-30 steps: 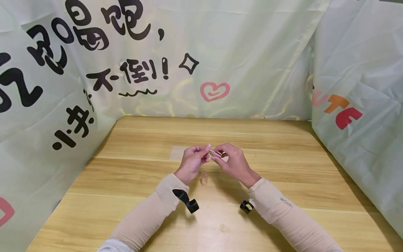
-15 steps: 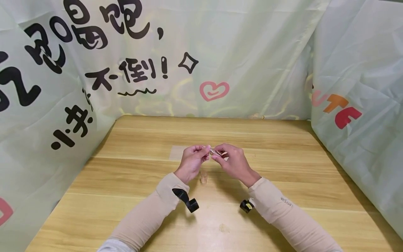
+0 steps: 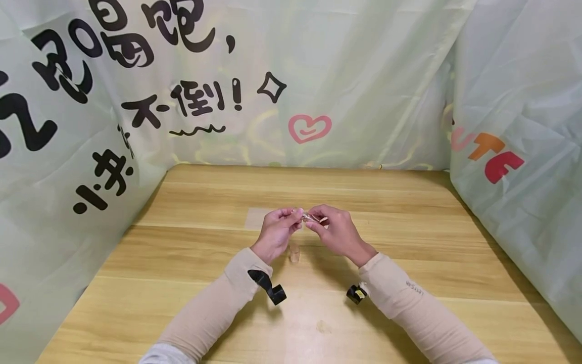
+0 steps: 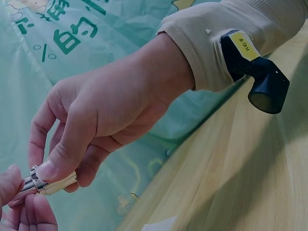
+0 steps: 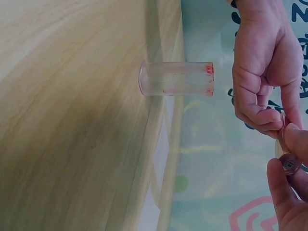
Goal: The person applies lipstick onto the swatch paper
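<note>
A shiny metallic lipstick tube (image 3: 311, 218) is held between both hands above the table. My left hand (image 3: 274, 231) pinches its left end between thumb and fingers. Thumb and fingertips of my right hand (image 3: 338, 230) grip the other end. In the left wrist view, a silver ring band shows on the lipstick tube (image 4: 61, 184), beside the right thumb. Its round end with a small printed label faces the right wrist view. Below the hands, a clear cylindrical cap (image 5: 175, 78) with red smears at its top rim stands upright on the table.
The wood-grain table (image 3: 218, 298) has a pale flat sheet (image 3: 255, 219) behind the left hand. Printed cloth (image 3: 373, 91) encloses the back and both sides. A black wrist camera (image 3: 273, 293) hangs below the left sleeve, another wrist camera (image 3: 356, 294) beside the right sleeve.
Both hands keep their hold on the lipstick tube in nearly the same place. The head view has shifted very slightly; the clear cap has not moved on the table.
</note>
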Available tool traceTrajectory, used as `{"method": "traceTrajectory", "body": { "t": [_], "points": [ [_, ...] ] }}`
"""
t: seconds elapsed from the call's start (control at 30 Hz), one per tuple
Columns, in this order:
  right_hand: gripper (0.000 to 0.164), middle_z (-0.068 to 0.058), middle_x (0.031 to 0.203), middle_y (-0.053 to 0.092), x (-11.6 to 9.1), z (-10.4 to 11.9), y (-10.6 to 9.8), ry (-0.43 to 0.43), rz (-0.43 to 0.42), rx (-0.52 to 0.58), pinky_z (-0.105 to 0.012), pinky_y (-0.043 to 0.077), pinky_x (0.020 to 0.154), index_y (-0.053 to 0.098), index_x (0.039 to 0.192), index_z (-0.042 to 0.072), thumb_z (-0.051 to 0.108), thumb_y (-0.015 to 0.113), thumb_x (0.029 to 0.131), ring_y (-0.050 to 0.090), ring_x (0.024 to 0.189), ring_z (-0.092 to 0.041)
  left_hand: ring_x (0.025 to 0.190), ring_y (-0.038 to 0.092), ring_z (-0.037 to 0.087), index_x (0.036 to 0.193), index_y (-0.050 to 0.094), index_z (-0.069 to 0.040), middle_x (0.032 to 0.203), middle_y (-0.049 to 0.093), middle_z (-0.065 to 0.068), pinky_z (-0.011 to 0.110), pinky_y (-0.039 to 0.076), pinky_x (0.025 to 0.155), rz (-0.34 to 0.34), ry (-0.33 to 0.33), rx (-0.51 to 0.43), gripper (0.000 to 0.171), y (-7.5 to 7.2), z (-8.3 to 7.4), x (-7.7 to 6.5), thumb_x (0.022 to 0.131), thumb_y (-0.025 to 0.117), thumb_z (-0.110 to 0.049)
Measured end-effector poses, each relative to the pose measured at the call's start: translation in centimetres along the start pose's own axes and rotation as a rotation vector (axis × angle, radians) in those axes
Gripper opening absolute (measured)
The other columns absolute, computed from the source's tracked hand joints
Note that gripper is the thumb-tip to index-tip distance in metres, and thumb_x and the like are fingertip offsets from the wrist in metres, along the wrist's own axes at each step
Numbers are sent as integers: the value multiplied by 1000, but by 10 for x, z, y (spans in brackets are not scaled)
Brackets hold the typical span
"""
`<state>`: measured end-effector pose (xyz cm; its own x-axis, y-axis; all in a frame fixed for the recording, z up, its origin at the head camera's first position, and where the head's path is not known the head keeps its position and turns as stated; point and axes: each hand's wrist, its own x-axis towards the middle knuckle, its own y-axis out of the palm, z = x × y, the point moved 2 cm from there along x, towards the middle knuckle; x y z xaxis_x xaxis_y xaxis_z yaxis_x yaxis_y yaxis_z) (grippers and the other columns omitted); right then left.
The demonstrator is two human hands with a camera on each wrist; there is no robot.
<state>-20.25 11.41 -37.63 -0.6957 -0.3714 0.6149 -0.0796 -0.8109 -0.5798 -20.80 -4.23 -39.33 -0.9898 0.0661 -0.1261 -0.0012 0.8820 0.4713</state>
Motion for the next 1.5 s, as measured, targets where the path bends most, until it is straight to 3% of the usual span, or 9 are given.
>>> {"method": "traceTrajectory", "body": {
  "t": [0.53,0.83,1.1,1.33,1.5],
  "points": [
    [18,-9,88,71,-1,0,1,124,46,68,-26,56,63,67,101,-2,4,74,86,66,71,-16,72,58,11,89,56,-1,83,59,4,19,53,67,23,-3,-24,9,-3,0,1,92,60,7],
    [17,-10,88,68,0,3,3,61,100,-36,-26,53,61,63,104,-5,3,68,90,61,71,-14,72,59,10,86,56,-2,81,60,4,19,53,68,28,8,-36,12,-3,3,0,92,60,8],
    [15,-7,76,62,1,3,6,20,138,-70,-23,50,54,59,108,-8,-4,59,94,55,63,-11,74,59,11,86,57,-2,83,58,5,19,54,70,22,22,-52,13,-3,2,1,92,59,9],
    [14,-6,73,63,1,2,7,125,168,-41,-24,52,55,61,107,-7,-1,52,98,59,61,-10,75,60,12,90,57,2,84,59,5,20,54,71,45,26,-74,8,-2,2,1,90,62,8],
    [22,-14,76,64,2,-1,7,283,192,90,-25,51,51,62,106,-7,4,43,103,58,60,-13,77,60,12,91,58,3,86,59,6,20,54,73,61,26,-87,8,-2,2,0,89,64,7]
  ]
}}
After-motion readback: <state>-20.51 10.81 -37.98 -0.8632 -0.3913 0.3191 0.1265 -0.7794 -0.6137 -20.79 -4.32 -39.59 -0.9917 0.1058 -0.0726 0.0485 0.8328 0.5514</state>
